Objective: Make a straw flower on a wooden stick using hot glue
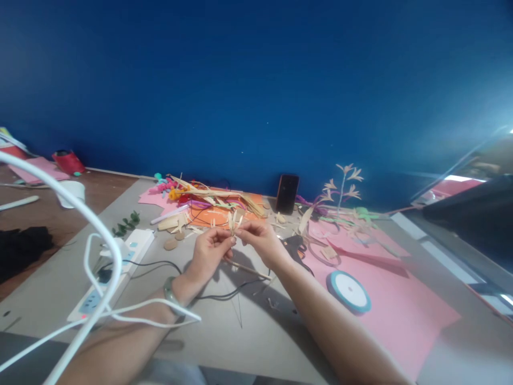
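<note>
pale flower (232, 219): sits mid-frame between both hands, raised above the counter (216, 342); thin straw-coloured strips, fanned out and pointing up.
left hand (209, 248): reaches in from lower left of frame; thumb and index fingers together, clamped on the pale flower near its base.
right hand (262, 243): reaches in from lower right; fingers pinched on the pale flower, just beside the left fingertips; exact contact spot too small to tell.
bracelet (170, 291): greenish, worn just behind the left hand.
thin stick (250, 270): slants down and right below the hands; held or lying, cannot tell.
power strip (136, 248): lies left of centre, red light lit at near end.
white cable (117, 262): arcs large across left foreground.
green sprig (127, 223): lies just beyond the power strip.
husk pile (216, 193): spreads upper centre of counter, over orange paper and near pink bits.
phone (287, 193): stands upright against the blue wall (240, 96), right of centre.
pale blossoms (355, 175): stand on a white stem, right of the phone.
black item (295, 247): orange-edged, partly behind the right hand; too blurred to identify.
pink paper (404, 305): covers right side of counter.
blue-rimmed spool (348, 291): lies on the pink paper, lower right.
</note>
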`<action>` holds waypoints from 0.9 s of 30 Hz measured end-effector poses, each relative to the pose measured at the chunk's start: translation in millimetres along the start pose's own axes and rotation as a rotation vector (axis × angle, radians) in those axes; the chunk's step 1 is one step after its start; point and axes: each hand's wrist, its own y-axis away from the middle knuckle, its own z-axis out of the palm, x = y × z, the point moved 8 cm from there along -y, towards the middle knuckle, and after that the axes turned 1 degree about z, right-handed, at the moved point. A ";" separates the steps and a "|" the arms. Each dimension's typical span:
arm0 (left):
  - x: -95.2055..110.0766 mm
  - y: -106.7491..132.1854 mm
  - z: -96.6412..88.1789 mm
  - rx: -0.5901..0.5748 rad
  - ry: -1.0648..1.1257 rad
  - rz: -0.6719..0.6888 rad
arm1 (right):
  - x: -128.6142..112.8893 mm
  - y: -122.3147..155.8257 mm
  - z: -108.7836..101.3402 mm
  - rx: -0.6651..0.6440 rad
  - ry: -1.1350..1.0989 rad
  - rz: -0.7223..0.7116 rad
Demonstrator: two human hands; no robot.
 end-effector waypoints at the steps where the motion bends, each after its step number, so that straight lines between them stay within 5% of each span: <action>1: -0.3 0.1 0.5 -0.004 -0.006 0.001 | -0.6 0.9 -0.4 0.019 0.012 -0.003; 27: 3.1 2.6 -3.4 0.007 -0.191 0.126 | -2.5 8.9 2.7 0.116 0.088 0.040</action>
